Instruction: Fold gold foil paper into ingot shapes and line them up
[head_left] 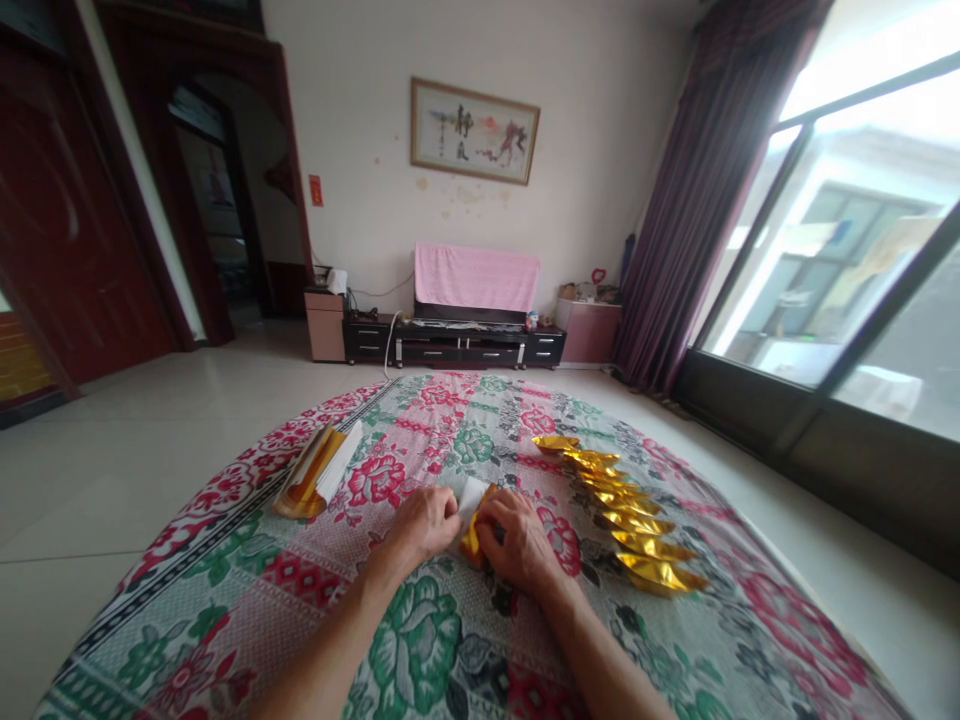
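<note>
A sheet of gold foil paper (pixel 470 497), white on its back, lies partly folded on the cloth between my two hands. My left hand (pixel 426 522) is closed at the sheet's left edge, thumb and fingers pressed together. On the gold side, my right hand (pixel 519 538) curls its fingers over the folded part and hides some of it. To the right stands a row of several folded gold paper ingots (pixel 646 545), running away from me. A loosely curled stack of gold and white foil sheets (pixel 315 475) rests to the left.
The round table wears a flowered cloth (pixel 416 630). Beyond it, a low black TV cabinet (pixel 465 352) stands against the wall, with a pink cloth (pixel 476 273) draped over the screen. Purple curtains (pixel 690 200) and large windows are at the right; a dark red door (pixel 75 220) is at the left.
</note>
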